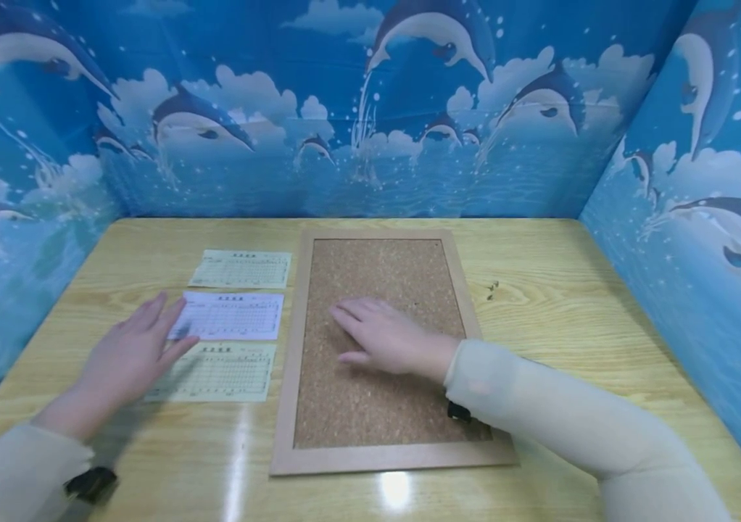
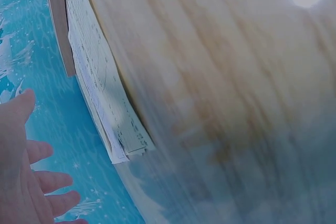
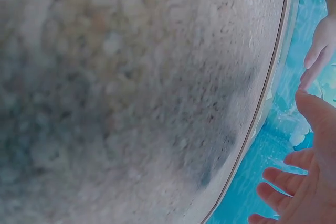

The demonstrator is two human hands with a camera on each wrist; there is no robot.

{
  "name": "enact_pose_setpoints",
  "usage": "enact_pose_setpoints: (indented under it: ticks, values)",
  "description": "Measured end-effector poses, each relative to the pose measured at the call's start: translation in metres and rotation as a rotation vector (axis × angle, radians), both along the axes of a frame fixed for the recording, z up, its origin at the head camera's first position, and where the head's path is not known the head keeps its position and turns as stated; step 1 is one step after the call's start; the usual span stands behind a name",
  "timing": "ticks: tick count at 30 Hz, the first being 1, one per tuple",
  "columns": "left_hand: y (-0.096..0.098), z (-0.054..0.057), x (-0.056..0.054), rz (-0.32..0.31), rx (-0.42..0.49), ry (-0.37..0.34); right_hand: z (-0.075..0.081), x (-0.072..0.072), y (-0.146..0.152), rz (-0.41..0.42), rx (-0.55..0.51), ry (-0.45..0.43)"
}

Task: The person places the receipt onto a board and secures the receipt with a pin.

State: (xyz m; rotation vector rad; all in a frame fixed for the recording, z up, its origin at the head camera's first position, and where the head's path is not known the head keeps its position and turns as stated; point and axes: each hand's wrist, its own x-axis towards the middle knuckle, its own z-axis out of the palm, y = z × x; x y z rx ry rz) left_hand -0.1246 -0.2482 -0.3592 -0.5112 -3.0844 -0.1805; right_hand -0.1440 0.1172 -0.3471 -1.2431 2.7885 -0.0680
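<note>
Corkboard (image 1: pixel 377 399) looks speckled brown within its tan frame (image 1: pixel 403 458); left hand (image 1: pixel 124 354) and right hand (image 1: pixel 391 338), both outspread, grip nothing.

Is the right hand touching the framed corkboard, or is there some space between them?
Apart. The right wrist view shows it: blue backdrop is visible between the right hand and the framed corkboard.

Framed cork board (image 1: pixel 370 409) and three printed paper slips (image 1: pixel 233 317) on a worktop (image 1: pixel 573 319).
The rectangular board lies flat, its speckled brown cork edged by a light-brown frame, long sides running away from the viewer. Just left of it, the slips form a column: a pale green slip (image 1: pixel 243 270) farthest, a lilac slip (image 1: pixel 240 322) between, a second green slip (image 1: pixel 227 377) nearest, each gridded beneath a heading.
</note>
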Motion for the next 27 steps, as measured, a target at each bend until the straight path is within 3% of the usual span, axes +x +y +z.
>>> enact_pose_setpoints:
  ticks: [8, 21, 27]
  values:
    - [-0.007, -0.005, 0.003, -0.033, 0.019, 0.057, 0.001, 0.002, -0.008, 0.015, 0.001, -0.005]
    - [-0.015, -0.007, 0.008, -0.011, -0.021, 0.011, -0.002, 0.005, -0.016, 0.026, 0.023, -0.015]
    - [-0.018, -0.006, 0.007, -0.021, -0.028, 0.035, -0.003, 0.005, -0.020, 0.045, 0.018, -0.006]
